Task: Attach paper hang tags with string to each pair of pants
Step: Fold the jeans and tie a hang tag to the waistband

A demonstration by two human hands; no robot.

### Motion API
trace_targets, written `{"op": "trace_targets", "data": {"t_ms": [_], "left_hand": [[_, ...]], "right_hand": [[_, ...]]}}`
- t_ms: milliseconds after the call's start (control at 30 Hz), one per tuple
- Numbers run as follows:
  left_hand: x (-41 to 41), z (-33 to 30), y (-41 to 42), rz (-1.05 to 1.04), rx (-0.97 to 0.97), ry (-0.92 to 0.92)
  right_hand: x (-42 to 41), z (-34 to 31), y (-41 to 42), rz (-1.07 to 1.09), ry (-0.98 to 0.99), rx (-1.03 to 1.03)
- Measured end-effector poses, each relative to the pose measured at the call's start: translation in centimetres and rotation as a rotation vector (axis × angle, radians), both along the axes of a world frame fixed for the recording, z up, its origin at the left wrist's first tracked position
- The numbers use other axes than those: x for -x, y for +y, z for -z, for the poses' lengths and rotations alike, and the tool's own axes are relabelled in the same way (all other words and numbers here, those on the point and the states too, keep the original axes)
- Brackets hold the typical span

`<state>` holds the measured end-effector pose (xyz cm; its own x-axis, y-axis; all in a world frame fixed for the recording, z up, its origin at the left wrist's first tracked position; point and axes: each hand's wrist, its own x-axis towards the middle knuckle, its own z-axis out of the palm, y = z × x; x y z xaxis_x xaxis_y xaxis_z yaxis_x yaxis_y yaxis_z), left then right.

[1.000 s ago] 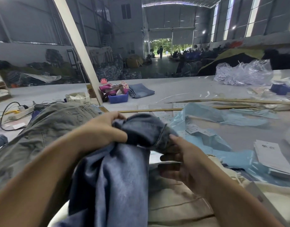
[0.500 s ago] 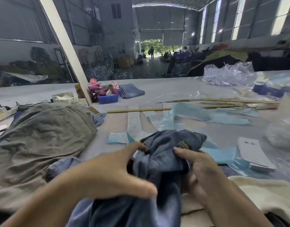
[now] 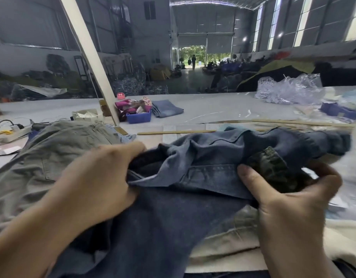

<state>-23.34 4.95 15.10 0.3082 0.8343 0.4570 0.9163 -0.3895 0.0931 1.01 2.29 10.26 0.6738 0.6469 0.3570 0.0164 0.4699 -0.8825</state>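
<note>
Denim jeans (image 3: 193, 207) are being held by both hands, left hand (image 3: 100, 177) and right hand (image 3: 289, 197) fingers curling around the waistband, probably exposing a tagging spot.

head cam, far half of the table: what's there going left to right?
Power strip → white box of paper bits → blue bin → folded blue jeans → heap of clear plastic bags → dark blue tray by the right edge.
</note>
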Motion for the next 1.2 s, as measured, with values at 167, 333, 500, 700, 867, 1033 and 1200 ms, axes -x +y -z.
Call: {"op": "trace_targets", "data": {"t_ms": [167,333,500,700,867,1033,1200], "left_hand": [[1.0,6.4,1.8,0.173,0.685,-0.160],[5.3,8.5,3.3,0.178,0.992,-0.929],[2.7,7.4,3.0,0.136,0.990,-0.758],[2.9,5.6,2.1,0.366,1.068,-0.928],[4.0,5.2,2.5,0.629,1.232,-1.363],[0.5,7.7,3.7,0.015,0.771,-0.909],[0.5,8.7,5.1,0.132,0.855,-1.039]], "right_hand": [[-1.3,1.5,-0.8,-0.015,-0.309,0.286],[-2.2,2.4,-0.3,0.028,-0.560,0.416],[-1.7,1.8,0.6,-0.081,-0.651,0.535],[-1.8,0.8,2.1,-0.017,-0.819,0.513],[0.8,-0.8,3.4,-0.194,-0.780,0.318],[4.7,-0.9,4.9,-0.504,-0.780,0.250],[5.8,-1.7,6.2,-0.994,-0.098,0.139]]}}
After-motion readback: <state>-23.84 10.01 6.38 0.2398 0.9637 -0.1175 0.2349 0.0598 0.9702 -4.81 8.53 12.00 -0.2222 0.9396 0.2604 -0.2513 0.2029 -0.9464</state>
